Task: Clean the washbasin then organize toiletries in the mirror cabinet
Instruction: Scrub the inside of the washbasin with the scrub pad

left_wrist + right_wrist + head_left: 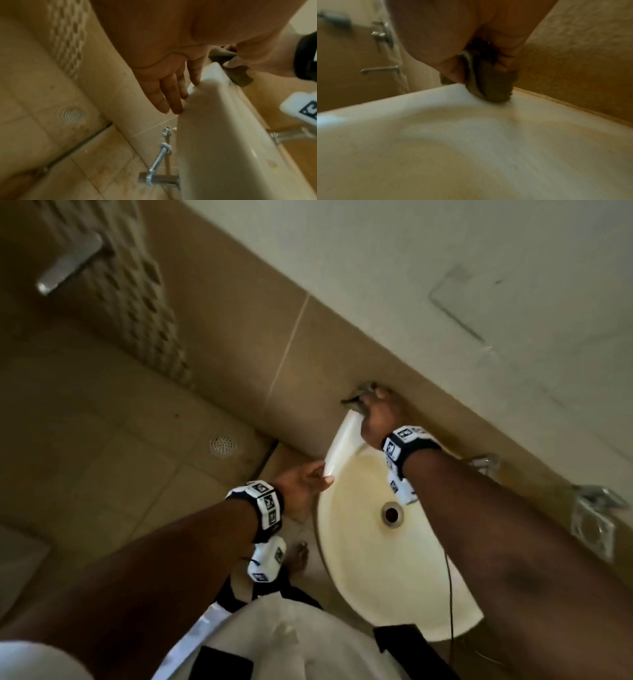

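Washbasin [376, 563], cream and wall-mounted, sits at the centre of the head view against a tan tiled wall [239, 344], its drain [390, 513] in the middle. Right hand [378, 419] grips a dark crumpled cloth [486, 86] and presses it onto the basin's far rim by the wall. Left hand [303, 482] rests straight, relaxed fingers [173, 100] against the basin's left edge, holding nothing.

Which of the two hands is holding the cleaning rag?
The right hand, at the washbasin's back corner by the wall, grips the dark rag. The left hand holds nothing, its straight fingers resting against the rim's outer edge.
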`<state>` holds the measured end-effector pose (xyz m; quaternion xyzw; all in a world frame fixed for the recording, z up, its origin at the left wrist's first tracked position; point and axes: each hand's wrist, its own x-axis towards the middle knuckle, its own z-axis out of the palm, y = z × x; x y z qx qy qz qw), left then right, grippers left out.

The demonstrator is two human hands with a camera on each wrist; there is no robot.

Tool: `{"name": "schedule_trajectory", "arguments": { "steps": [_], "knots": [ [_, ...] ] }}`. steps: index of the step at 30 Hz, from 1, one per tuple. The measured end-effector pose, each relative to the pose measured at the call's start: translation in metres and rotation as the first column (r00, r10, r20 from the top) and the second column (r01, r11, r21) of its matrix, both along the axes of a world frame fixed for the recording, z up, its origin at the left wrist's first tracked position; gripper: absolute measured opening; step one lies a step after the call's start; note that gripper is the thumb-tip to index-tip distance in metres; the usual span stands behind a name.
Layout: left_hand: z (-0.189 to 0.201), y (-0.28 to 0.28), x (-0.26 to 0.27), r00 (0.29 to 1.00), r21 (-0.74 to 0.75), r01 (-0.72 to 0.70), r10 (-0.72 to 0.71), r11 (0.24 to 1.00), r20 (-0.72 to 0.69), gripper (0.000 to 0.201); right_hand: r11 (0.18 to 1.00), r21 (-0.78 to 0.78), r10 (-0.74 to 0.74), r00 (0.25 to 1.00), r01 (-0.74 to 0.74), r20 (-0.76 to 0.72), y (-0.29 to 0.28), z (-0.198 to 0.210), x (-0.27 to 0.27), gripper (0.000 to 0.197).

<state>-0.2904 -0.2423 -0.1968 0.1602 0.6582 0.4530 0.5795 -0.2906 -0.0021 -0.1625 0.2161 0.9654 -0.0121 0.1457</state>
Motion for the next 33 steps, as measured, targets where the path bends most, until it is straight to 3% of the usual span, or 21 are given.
{"name": "schedule_trajectory", "arguments": {
  "steps": [2, 4, 7, 9, 10, 11, 14, 16, 19, 21, 25, 26, 27, 28, 31, 33],
  "knots": [
    [-0.017, -0.002, 0.006, 0.979, 0.022, -0.149, 0.145, 0.989, 0.142, 0.04, 0.988, 0.062, 0.136, 0.986, -0.142, 0.098, -0.008, 0.007, -0.007, 0.046],
    [-0.035, -0.01, 0.015, 0.895, -0.047, -0.301, 0.299, 0.953, 0.332, 0.03, 0.939, 0.012, 0.335, 0.923, -0.343, 0.188, -0.027, 0.011, -0.004, 0.037],
    [-0.04, -0.016, 0.026, 0.676, -0.178, -0.481, 0.493, 0.858, 0.548, 0.024, 0.764, -0.211, 0.644, 0.696, -0.61, 0.317, -0.063, 0.012, 0.01, 0.047],
    [-0.042, -0.02, 0.03, 0.603, -0.215, -0.528, 0.541, 0.822, 0.587, 0.038, 0.64, -0.355, 0.766, 0.53, -0.681, 0.364, -0.074, 0.01, 0.006, 0.043],
    [-0.043, -0.022, 0.03, 0.58, -0.216, -0.542, 0.548, 0.812, 0.603, 0.048, 0.607, -0.365, 0.79, 0.484, -0.706, 0.377, -0.073, 0.008, -0.004, 0.037],
    [-0.046, -0.023, 0.032, 0.554, -0.211, -0.557, 0.549, 0.803, 0.626, 0.059, 0.617, -0.311, 0.776, 0.492, -0.723, 0.394, -0.066, 0.006, -0.016, 0.034],
    [-0.045, -0.027, 0.033, 0.524, -0.194, -0.583, 0.547, 0.789, 0.653, 0.082, 0.716, -0.078, 0.639, 0.605, -0.694, 0.476, -0.03, -0.001, -0.051, 0.04],
    [-0.047, -0.033, 0.033, 0.511, -0.184, -0.593, 0.543, 0.784, 0.666, 0.096, 0.765, 0.001, 0.526, 0.627, -0.644, 0.574, -0.027, -0.005, -0.066, 0.04],
    [-0.047, -0.041, 0.035, 0.504, -0.158, -0.592, 0.517, 0.79, 0.692, 0.108, 0.789, -0.035, 0.469, 0.566, -0.613, 0.678, -0.06, -0.016, -0.058, 0.033],
    [-0.051, -0.047, 0.039, 0.504, -0.17, -0.596, 0.531, 0.784, 0.681, 0.106, 0.766, -0.1, 0.495, 0.482, -0.635, 0.723, -0.093, -0.031, -0.036, 0.034],
    [-0.06, -0.061, 0.054, 0.516, -0.202, -0.602, 0.57, 0.772, 0.639, 0.109, 0.68, -0.439, 0.631, 0.164, -0.587, 0.758, -0.164, -0.038, 0.021, 0.038],
    [-0.061, -0.064, 0.057, 0.526, -0.195, -0.598, 0.565, 0.777, 0.636, 0.11, 0.655, -0.467, 0.646, 0.119, -0.594, 0.754, -0.167, -0.036, 0.02, 0.039],
    [-0.062, -0.066, 0.06, 0.543, -0.182, -0.586, 0.549, 0.79, 0.635, 0.112, 0.621, -0.445, 0.654, 0.114, -0.645, 0.748, -0.161, -0.037, 0.01, 0.041],
    [-0.062, -0.067, 0.061, 0.558, -0.163, -0.574, 0.529, 0.803, 0.639, 0.112, 0.607, -0.392, 0.657, 0.158, -0.691, 0.737, -0.147, -0.038, -0.002, 0.045],
    [-0.061, -0.068, 0.066, 0.57, -0.13, -0.556, 0.491, 0.821, 0.659, 0.11, 0.646, -0.114, 0.565, 0.371, -0.755, 0.737, -0.084, -0.037, -0.042, 0.034],
    [-0.058, -0.07, 0.069, 0.563, -0.142, -0.564, 0.505, 0.813, 0.654, 0.102, 0.673, -0.004, 0.497, 0.447, -0.74, 0.744, -0.079, -0.02, -0.052, 0.028]
  ]
}}
